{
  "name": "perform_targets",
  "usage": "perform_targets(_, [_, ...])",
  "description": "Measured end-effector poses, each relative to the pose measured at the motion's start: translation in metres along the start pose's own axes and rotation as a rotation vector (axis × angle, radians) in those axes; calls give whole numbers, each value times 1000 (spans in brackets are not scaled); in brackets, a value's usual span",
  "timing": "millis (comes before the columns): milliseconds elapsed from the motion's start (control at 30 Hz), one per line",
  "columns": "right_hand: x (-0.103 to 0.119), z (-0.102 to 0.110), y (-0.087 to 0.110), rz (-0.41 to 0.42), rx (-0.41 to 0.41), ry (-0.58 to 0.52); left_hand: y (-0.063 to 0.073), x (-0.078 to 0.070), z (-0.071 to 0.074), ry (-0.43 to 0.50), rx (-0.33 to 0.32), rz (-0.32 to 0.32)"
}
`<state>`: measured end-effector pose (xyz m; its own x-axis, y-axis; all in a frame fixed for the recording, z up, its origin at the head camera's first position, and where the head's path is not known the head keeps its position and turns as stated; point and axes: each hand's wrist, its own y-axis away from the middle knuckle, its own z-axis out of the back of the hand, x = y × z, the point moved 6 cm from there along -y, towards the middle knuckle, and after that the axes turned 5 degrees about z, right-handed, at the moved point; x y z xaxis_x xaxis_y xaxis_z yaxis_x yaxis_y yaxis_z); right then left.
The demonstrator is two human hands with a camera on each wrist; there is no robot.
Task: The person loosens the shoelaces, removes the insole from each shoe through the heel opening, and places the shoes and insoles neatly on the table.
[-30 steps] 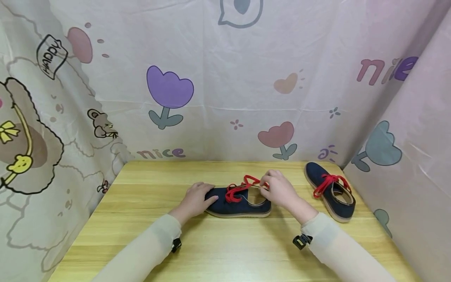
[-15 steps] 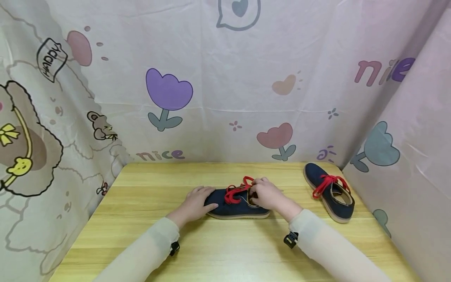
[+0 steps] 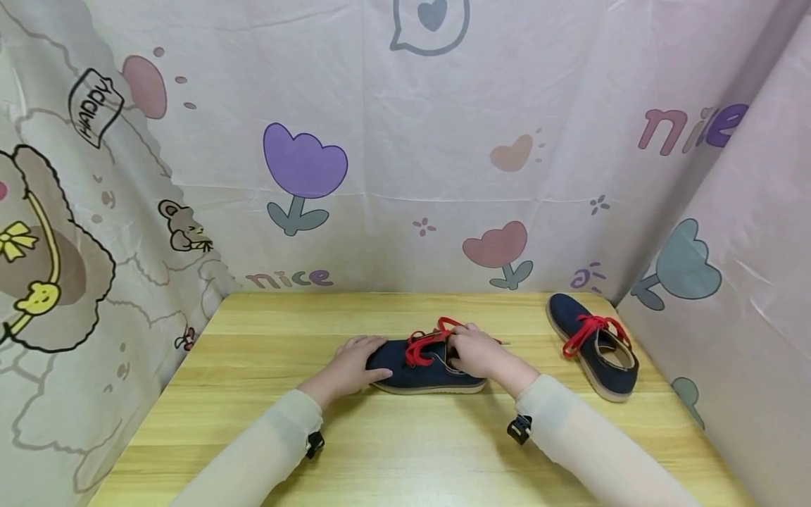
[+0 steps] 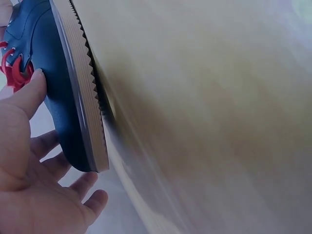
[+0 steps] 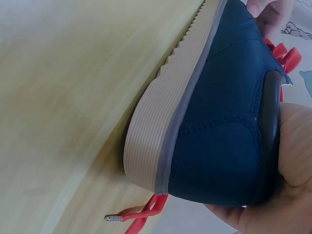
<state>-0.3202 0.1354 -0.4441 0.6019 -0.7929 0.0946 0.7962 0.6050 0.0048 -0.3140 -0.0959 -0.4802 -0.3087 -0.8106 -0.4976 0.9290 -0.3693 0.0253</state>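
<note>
A navy lace-up shoe (image 3: 405, 366) with red laces (image 3: 418, 348) and a pale sole lies on its sole, toe to the left. My left hand (image 3: 345, 370) holds its toe. In the left wrist view, the thumb of the left hand (image 4: 24, 161) presses the upper near the laces, with fingers around the far side. At the shoe's opening, my right hand (image 3: 478, 352) grips the collar, its fingertips hidden inside. From the right wrist view, the palm of the right hand (image 5: 292, 161) lies against the collar above the heel (image 5: 209, 170).
A matching navy shoe (image 3: 583, 338) with its red laces tied stands at the back right of the wooden table (image 3: 405, 443). Patterned cloth (image 3: 380, 141) hangs behind the table and along both sides. A red lace end (image 5: 141, 214) trails past the heel.
My right hand has moved left and down from the heel's far edge into the shoe's opening. My left hand stays at the toe, and the shoe has barely moved.
</note>
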Motion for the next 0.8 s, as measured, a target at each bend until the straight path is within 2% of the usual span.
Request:
perform_targets(333, [-2,-2,-7,-24,88,9,1,-1,0,16,7,7])
perform_targets(500, [-1,-2,-8,-35,95,-5,0,-1,-2,22,20,7])
perform_targets(633, [-3,-4,-6,-7,57,-76,0,-1,-3,20,18,12])
perform_targets(800, [-10,-5,-3,72,11,-259,0,-2,-2,20,11,15])
